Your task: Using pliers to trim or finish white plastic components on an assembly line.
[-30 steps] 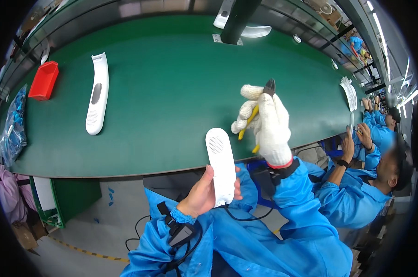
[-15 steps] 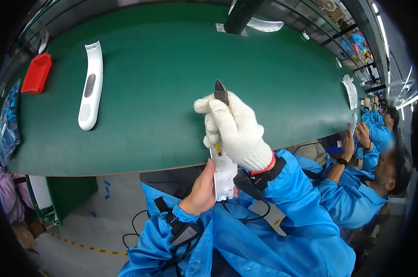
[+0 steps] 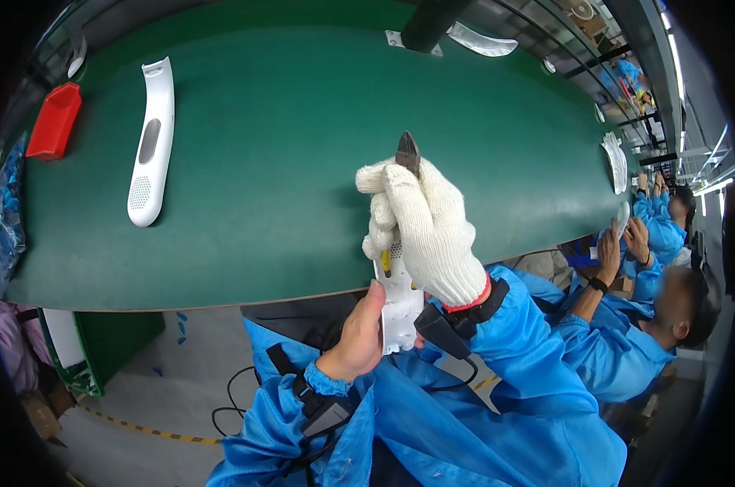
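Gripped in my bare left hand (image 3: 357, 337) is a white plastic shell (image 3: 396, 316), its ribbed inner side facing up, just past the table's near edge. My right hand (image 3: 434, 231), in a white knitted glove with a red cuff, is closed around a pair of cutting pliers (image 3: 408, 152). Their dark jaws point away from me above the fist, and yellow handle parts show below it, over the shell's far end. The glove covers that end of the shell. On the table to the left lies a long white curved housing (image 3: 151, 146) with an oval grey inset and a perforated patch.
A red tray (image 3: 55, 122) and a bag of blue pieces (image 3: 7, 219) sit at the left of the green table (image 3: 262, 162). A dark post (image 3: 428, 26) stands at the back beside a white curved part (image 3: 482, 40). Co-workers (image 3: 627, 325) in blue sit to the right.
The table and its things have shifted slightly left in view, while both hands, the shell and the pliers appear a little further right. Both grips look the same.
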`<state>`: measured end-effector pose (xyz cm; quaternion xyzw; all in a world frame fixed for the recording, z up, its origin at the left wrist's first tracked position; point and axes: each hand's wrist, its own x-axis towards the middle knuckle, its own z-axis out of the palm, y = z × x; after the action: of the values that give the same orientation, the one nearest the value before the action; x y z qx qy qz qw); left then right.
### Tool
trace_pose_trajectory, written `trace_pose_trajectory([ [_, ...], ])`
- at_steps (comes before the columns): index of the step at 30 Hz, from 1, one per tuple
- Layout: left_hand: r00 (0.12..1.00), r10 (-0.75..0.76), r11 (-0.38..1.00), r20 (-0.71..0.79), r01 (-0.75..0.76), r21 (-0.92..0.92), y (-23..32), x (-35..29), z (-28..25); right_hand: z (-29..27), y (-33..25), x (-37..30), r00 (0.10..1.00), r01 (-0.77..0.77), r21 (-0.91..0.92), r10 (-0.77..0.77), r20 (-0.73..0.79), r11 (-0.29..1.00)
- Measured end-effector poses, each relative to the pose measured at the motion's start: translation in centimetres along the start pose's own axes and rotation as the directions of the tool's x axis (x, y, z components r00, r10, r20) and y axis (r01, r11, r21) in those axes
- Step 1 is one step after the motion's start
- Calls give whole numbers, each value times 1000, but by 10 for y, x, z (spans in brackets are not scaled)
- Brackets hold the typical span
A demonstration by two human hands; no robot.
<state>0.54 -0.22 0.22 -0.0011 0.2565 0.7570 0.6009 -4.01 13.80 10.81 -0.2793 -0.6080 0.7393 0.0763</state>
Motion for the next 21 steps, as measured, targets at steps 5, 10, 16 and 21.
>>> trace_pose_trajectory([
  [5,997,47,999,-69,-48,-9,-3,4,4,5,2,-2,998,56,-79,-58,-31,995],
  [10,997,0,1000,72,0,3,-2,3,-4,-4,0,4,999,21,44,-20,-32,999],
  [16,1000,-11,999,15,10,39,1,1,0,-3,4,4,1000,17,43,-16,-22,999],
  [21,999,1,999,-48,-3,-46,-1,2,3,4,6,-1,996,56,-25,-58,-71,998],
])
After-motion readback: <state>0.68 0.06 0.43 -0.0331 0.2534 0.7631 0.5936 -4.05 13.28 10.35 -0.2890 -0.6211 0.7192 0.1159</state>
